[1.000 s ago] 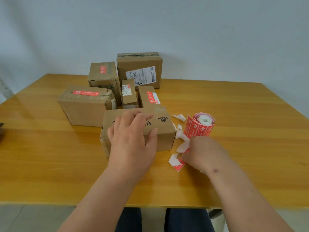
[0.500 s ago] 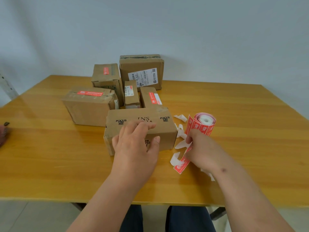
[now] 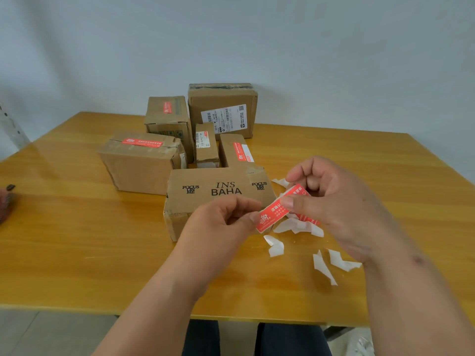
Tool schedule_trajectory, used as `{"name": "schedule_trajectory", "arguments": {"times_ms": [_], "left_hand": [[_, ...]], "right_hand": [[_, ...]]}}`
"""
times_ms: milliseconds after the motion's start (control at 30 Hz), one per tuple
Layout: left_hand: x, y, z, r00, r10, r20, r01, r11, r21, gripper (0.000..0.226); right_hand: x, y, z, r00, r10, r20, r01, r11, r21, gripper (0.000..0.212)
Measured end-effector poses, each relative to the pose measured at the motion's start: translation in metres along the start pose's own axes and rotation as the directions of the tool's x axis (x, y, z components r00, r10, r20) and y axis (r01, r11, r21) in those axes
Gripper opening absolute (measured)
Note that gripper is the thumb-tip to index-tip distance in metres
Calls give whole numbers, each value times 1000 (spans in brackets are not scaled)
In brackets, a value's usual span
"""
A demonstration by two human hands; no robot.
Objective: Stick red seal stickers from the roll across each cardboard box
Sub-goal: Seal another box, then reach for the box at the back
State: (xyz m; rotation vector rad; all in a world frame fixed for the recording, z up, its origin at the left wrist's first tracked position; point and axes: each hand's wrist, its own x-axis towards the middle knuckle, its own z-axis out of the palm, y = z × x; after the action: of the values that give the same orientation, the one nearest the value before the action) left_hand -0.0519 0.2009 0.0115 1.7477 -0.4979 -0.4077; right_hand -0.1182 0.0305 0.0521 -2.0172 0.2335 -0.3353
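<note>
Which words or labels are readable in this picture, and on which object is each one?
"INS BAHA": top of the nearest cardboard box.
"FOCUS ON ME": same box, printed twice, left and right.
Red seal sticker, held by both hands: characters too blurred.
White shipping label on the back box: too small.

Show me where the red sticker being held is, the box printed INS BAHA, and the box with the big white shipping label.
red sticker [image 3: 273,214], head view, on its printed face between both hands.
INS BAHA box [image 3: 221,181], head view, on its top face.
shipping-label box [image 3: 221,97], head view, on bare cardboard above the label.
</note>
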Motion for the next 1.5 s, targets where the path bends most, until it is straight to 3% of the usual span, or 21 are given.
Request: {"name": "schedule_trajectory", "arguments": {"times_ms": [333,733,867,1000,1100,1200,1500], "left_hand": [[3,-1,-16,999,-24,34,31,977,-211,15],[0,3,-18,999,-38,17,40,979,-201,18],[0,3,-18,999,-43,-5,41,975,-218,21],[2,5,-17,994,-34,-101,8,970,-242,22],[2,7,-16,986,10,-168,-48,974,-223,24],[0,10,-14,979,53,-197,-86,983,-162,26],[-3,12,-10,971,110,-214,-111,994,9,27]], "right_hand": [[13,7,12,998,48,-27,-47,998,43,20],[16,10,19,997,64,-45,-62,997,53,18],[18,10,25,993,43,-112,-56,992,-114,21],[13,1,30,970,-121,-211,39,934,-354,23],[8,-7,32,987,-138,-85,111,958,-264,10],[5,-9,36,991,-130,38,135,963,-234,14],[5,-4,38,993,-117,13,115,943,-311,10]]}}
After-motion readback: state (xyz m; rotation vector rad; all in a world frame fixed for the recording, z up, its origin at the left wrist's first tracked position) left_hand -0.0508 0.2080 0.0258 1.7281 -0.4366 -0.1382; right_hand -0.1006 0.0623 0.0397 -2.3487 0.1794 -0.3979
